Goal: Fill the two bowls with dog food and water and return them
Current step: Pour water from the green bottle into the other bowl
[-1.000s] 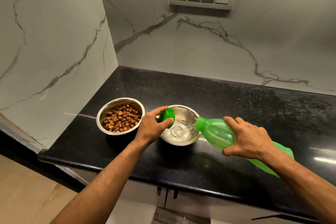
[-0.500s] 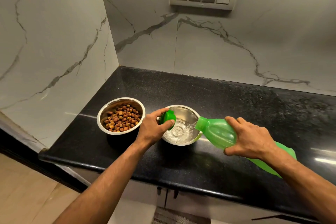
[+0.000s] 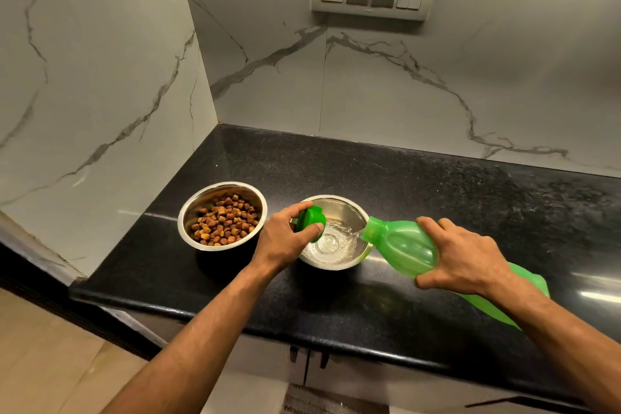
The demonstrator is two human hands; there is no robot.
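On the countertop (image 3: 437, 185), the kibble bowl (image 3: 222, 215) sits just left of the water bowl (image 3: 349, 212).

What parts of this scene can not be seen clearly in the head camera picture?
- Green bottle: its lower part is hidden by the right hand and forearm, so the water left inside cannot be judged.
- Water bowl: its near-left rim is covered by the left hand holding the green cap.
- Food bowl: its depth of kibble is hidden.
- Cabinet handles below the counter: too dark to identify.
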